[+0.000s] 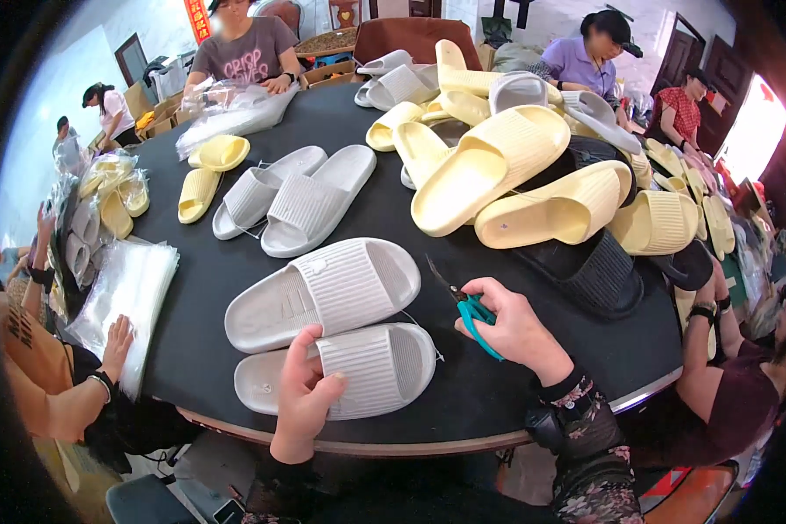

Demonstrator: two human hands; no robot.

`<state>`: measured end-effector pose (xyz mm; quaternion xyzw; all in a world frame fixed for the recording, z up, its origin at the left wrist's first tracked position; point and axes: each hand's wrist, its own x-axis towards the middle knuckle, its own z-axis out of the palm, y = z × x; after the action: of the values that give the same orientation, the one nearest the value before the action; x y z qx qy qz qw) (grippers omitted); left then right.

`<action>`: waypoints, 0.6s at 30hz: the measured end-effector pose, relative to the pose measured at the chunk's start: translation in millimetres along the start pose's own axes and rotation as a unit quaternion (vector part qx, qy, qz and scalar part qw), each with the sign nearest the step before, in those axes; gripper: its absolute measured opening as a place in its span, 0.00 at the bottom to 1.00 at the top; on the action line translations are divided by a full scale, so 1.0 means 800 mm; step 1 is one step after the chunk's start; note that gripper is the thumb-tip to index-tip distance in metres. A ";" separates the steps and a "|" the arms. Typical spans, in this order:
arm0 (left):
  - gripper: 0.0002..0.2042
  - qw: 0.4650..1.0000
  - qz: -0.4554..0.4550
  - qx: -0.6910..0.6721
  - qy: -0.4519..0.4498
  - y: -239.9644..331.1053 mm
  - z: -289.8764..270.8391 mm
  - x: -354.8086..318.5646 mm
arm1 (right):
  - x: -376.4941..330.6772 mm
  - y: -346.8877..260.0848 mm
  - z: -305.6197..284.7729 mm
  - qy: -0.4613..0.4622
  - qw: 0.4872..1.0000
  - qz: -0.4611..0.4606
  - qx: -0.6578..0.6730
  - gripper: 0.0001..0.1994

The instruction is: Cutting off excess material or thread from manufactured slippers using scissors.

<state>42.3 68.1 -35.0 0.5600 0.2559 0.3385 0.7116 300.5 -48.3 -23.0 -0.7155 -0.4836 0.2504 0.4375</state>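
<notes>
Your left hand (302, 403) grips the near slipper (375, 371), lower centre of the frame; the far slipper (349, 286) lies just above it. Your right hand (517, 327), right of both, holds the snips (473, 313).

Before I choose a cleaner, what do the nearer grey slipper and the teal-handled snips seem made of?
Grey slipper: probably moulded foam or soft plastic; matte, ribbed, apparently seamless.
Teal handles: likely plastic, smooth and evenly coloured.
Blades: dark, slender, pointed, probably metal.
</notes>
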 end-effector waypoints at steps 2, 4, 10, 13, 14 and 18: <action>0.33 1.000 -0.009 0.006 -0.021 0.001 0.003 0.001 | 0.001 0.007 -0.002 0.026 0.999 0.008 0.035 0.18; 0.32 0.999 0.032 0.011 0.021 -0.007 0.008 -0.002 | 0.001 0.017 -0.005 0.048 0.999 -0.021 0.001 0.19; 0.31 0.992 0.076 0.035 0.096 0.006 0.019 -0.020 | 0.008 0.030 -0.001 0.053 0.995 -0.009 -0.087 0.18; 0.32 0.995 0.067 0.039 0.055 0.030 0.040 -0.019 | -0.003 0.033 -0.008 0.040 0.994 -0.017 -0.099 0.18; 0.33 0.994 0.083 0.043 0.056 0.038 0.046 -0.020 | -0.006 0.033 -0.011 0.038 0.994 -0.035 -0.097 0.18; 0.11 0.991 0.131 -0.014 0.021 0.092 0.121 -0.027 | -0.012 0.022 -0.012 -0.021 0.996 -0.028 -0.084 0.18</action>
<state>85.9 1.5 59.5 0.5712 0.1902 0.4443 0.6635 312.6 -63.1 -34.0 -0.7305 -0.5316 0.2120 0.3725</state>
